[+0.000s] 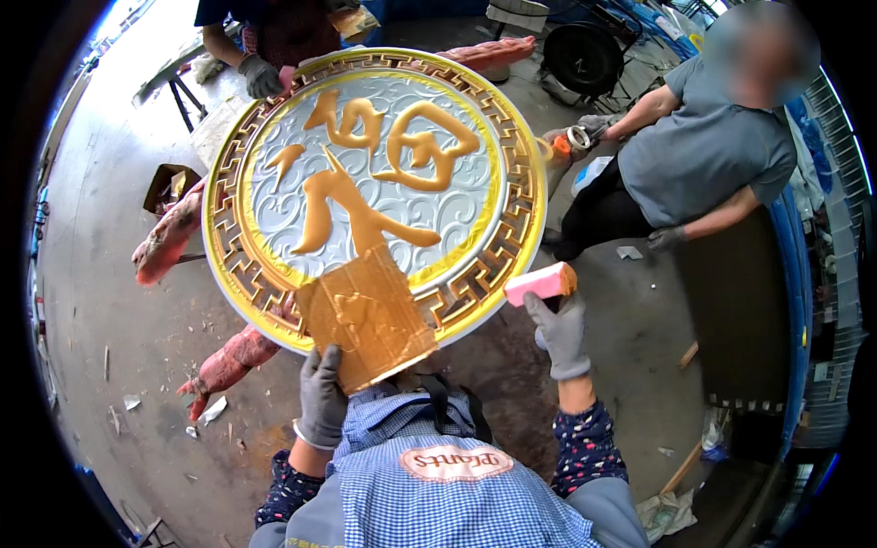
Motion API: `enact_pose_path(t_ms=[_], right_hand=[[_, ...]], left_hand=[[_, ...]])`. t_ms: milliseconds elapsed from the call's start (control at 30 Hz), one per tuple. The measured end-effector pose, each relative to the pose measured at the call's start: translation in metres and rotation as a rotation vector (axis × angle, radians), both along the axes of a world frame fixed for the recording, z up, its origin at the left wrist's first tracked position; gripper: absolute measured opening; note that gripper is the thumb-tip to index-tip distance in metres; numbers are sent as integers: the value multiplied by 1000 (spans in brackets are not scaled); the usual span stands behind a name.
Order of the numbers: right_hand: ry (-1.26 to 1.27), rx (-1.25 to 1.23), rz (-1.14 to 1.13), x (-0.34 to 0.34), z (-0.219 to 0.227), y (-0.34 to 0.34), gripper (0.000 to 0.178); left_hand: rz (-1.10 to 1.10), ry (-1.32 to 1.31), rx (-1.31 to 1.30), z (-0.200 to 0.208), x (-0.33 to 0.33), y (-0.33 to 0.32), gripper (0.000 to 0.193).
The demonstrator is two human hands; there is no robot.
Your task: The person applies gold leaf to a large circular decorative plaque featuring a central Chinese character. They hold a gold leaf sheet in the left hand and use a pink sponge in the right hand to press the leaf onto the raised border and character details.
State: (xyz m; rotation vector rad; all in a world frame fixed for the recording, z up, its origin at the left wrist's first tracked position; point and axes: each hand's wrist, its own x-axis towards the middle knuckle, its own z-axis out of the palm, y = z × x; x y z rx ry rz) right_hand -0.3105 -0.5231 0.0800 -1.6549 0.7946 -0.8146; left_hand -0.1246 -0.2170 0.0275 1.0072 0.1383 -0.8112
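With left hand [321, 402], grips a paint-smeared cardboard sheet [367, 315] by its near-left edge. With right hand [562, 338], pinches a pink sponge block [537, 285] lengthwise left-to-right, orange-stained end pointing right.

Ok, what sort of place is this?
Probably a decorative painting workshop: a round relief panel with raised gold shapes, gold-smeared cardboard in the left hand, and a pink sponge-like block in the right hand.

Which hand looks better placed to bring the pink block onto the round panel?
Likely the right hand: it grips the pink block near the edge of the round panel. The left hand is occupied, holding the cardboard.
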Motion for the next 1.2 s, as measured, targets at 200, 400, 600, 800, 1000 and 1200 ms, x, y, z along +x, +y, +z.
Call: enact_pose_path(t_ms=[200,400,600,800,1000,1200], right_hand=[[348,-322,37,50,-29,-82,39],[485,-448,100,104,-84,-169,42],[631,-551,242,144,-83,-222,42],[677,-611,338,158,-88,-241,42],[727,-677,402,158,-85,-242,43],[747,-530,356,158,-80,-221,38]], left_hand=[[73,-143,30,-19,75,4,39],[174,-163,141,-43,114,34,42],[291,-182,232,-43,112,33,47],[268,-174,292,-44,111,23,51],[243,-287,406,-67,110,29,52],[257,-170,332,-51,122,21,52]])
